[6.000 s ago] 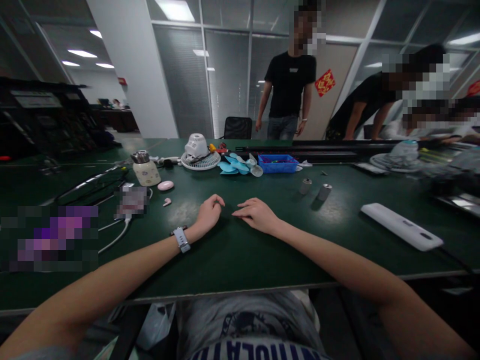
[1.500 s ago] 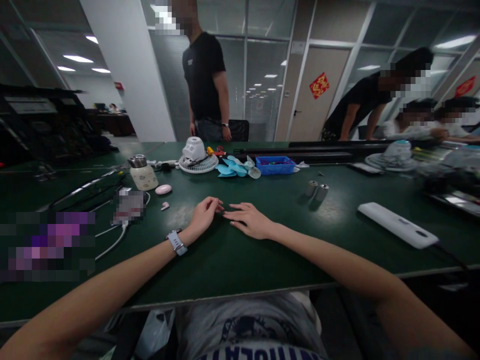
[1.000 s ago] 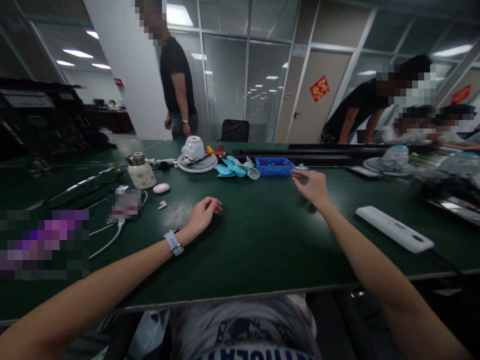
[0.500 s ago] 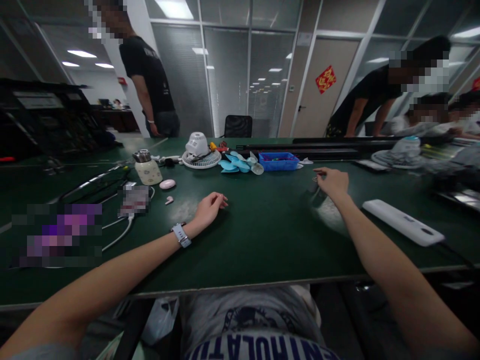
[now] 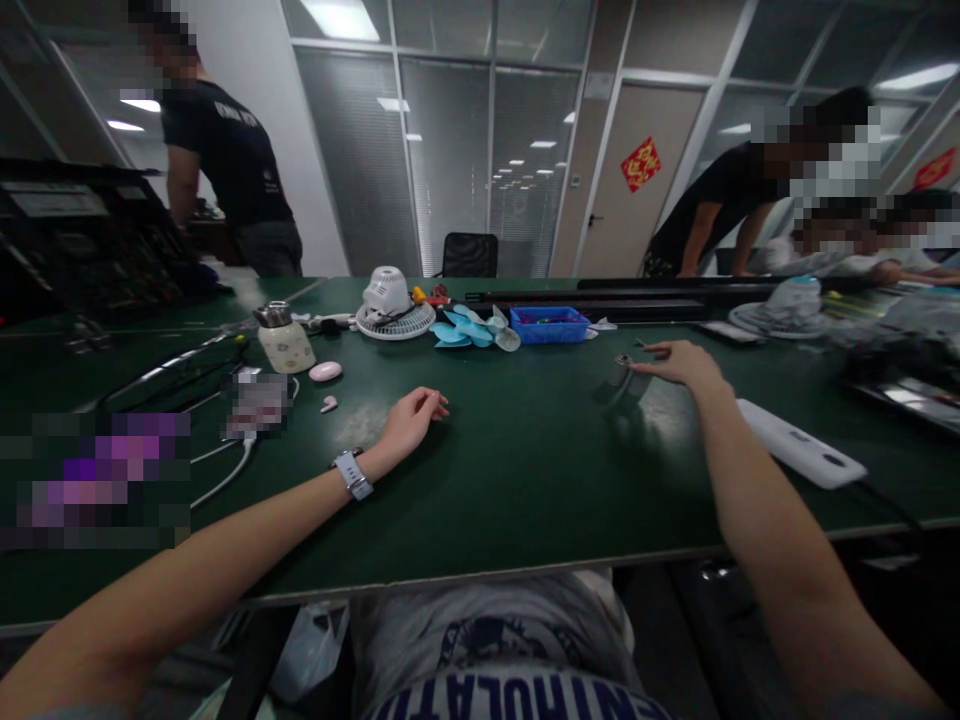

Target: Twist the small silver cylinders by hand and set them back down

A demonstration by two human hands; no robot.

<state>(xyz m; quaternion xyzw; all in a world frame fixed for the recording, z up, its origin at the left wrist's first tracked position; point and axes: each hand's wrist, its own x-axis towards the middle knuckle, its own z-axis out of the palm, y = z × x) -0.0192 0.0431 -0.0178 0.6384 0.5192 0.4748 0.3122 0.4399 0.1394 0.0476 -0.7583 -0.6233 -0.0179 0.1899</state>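
Note:
My left hand (image 5: 411, 420) rests on the green tabletop, its fingers loosely curled and slightly apart, with nothing visible in them. A watch with a pale strap (image 5: 352, 474) is on that wrist. To its left lie a single pink earbud (image 5: 329, 404) and a pink oval case (image 5: 325, 372). Over the right half of the table, my right hand (image 5: 684, 362) has its fingers stretched out and the thumb apart from them. Just left of its fingertips stands a small grey cylindrical object (image 5: 621, 370), dim and too small to identify; I cannot tell whether the thumb touches it.
Along the back are a cream flask (image 5: 286, 345), a white fan part (image 5: 390, 300), light-blue fan blades (image 5: 469, 328) and a blue tray (image 5: 549, 325). A white power strip (image 5: 802, 445) lies right of my forearm. People in dark shirts stand beyond the table.
My right hand has shifted slightly to the right, and its fingers have come away from the small grey object. My left hand stays resting. The standing person at left has moved further left.

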